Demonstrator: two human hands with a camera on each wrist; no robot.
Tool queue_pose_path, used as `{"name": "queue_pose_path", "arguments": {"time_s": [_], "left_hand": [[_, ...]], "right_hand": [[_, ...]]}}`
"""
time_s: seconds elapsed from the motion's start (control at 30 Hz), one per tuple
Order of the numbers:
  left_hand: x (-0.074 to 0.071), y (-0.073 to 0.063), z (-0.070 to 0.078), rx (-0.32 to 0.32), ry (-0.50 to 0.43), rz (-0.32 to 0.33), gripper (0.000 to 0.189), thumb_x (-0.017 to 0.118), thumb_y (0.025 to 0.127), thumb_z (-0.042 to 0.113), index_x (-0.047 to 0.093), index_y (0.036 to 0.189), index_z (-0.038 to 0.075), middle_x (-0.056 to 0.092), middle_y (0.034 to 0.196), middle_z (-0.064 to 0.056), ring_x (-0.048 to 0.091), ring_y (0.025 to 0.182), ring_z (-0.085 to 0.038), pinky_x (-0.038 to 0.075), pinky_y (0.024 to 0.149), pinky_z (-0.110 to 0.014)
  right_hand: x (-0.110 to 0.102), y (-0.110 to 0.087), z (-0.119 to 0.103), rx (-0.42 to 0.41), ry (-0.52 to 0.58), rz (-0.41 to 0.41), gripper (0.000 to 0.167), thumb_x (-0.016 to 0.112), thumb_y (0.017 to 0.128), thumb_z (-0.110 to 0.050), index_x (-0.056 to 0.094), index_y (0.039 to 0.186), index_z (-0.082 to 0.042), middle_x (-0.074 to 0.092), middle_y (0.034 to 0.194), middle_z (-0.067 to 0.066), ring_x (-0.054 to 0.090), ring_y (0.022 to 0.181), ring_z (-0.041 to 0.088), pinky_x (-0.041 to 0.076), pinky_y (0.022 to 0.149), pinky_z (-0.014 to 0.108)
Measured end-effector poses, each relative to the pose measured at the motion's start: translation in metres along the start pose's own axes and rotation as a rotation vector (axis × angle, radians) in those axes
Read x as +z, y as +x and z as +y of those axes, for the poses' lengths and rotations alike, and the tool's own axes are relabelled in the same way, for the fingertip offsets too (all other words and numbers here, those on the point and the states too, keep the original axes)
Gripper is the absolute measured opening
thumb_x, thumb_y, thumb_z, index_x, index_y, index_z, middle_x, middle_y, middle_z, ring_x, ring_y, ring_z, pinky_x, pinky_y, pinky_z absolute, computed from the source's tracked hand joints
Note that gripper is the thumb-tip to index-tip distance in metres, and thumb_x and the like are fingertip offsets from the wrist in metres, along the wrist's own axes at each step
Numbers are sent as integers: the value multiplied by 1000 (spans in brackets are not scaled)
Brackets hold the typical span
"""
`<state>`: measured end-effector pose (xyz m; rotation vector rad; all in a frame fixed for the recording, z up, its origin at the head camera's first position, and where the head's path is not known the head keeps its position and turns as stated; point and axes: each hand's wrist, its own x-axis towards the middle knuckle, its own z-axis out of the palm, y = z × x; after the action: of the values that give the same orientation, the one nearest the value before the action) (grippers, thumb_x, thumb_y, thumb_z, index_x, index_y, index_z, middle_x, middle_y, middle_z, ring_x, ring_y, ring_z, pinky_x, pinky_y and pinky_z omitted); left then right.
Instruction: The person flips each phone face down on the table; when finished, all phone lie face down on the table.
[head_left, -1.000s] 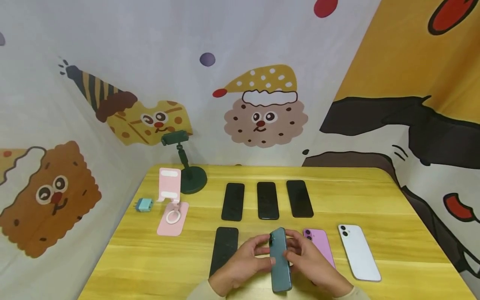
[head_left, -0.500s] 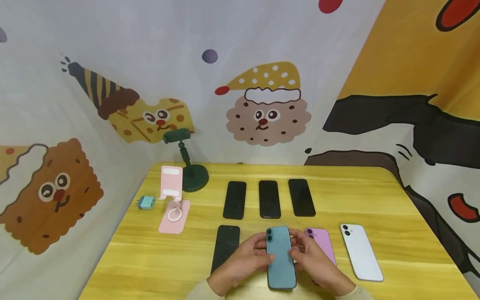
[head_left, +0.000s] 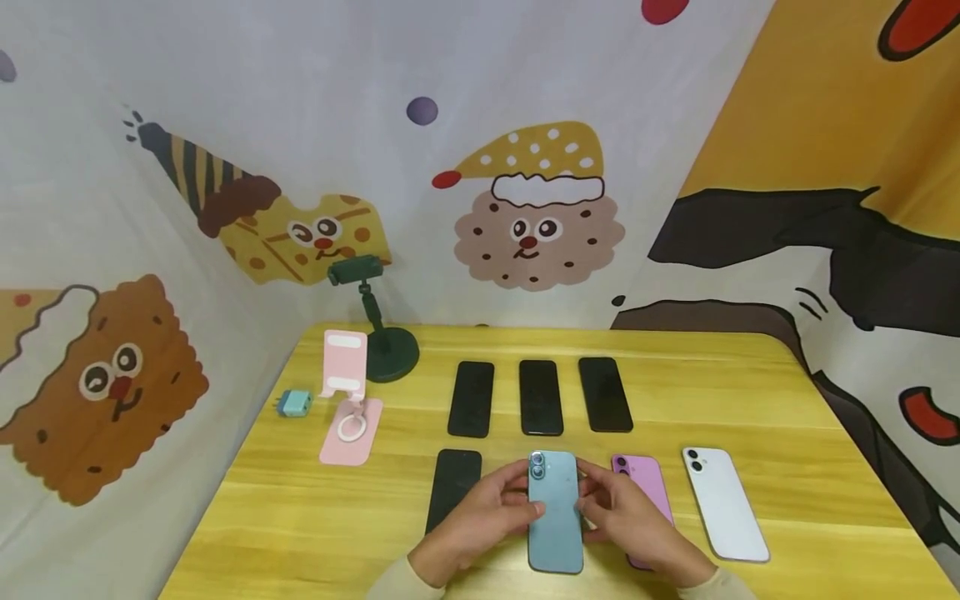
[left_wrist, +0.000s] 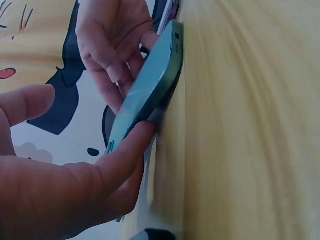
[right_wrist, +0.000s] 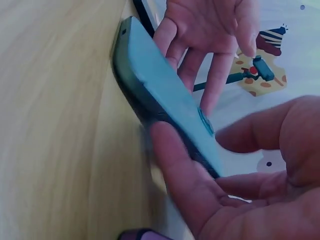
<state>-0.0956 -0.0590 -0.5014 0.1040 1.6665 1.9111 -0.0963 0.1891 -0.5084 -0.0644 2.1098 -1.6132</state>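
In the head view a teal phone [head_left: 556, 525] is between both hands at the front of the table, its back and two lenses facing up. My left hand [head_left: 491, 512] holds its left edge and my right hand [head_left: 618, 512] its right edge. Seen from the left wrist, the teal phone [left_wrist: 150, 82] slants, its port end low by the tabletop and its lens end higher. Fingertips [left_wrist: 145, 129] support the edge while the left thumb stands off. The right wrist view has right fingers [right_wrist: 167, 142] at the opposite edge, thumb [right_wrist: 235, 137] above the phone's back.
A black phone [head_left: 453, 483] lies left, partly behind the left hand; a pink phone [head_left: 647, 483] and white phone [head_left: 726, 504] lie right. Three dark phones [head_left: 541, 398] form a row behind. Back left stand a pink stand [head_left: 345, 362], green stand [head_left: 390, 354] and blue charger [head_left: 295, 403].
The teal phone has turned from nearly edge-on to back up, and its image has shifted slightly left. Both hands have stayed at its sides.
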Motion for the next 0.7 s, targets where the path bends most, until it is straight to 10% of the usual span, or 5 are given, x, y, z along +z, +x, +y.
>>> {"name": "queue_pose_path", "arguments": {"time_s": [0.7], "left_hand": [[-2,0,-3,24,201,41,79,84,89,5,45,158,1,59,136,-10,64,120,-24,59,92,-31]], "right_hand": [[-2,0,2,-21,-46,-13,75,74,99,-17,37,155,15,62,125,19,63,106,26,66,78,37]]}}
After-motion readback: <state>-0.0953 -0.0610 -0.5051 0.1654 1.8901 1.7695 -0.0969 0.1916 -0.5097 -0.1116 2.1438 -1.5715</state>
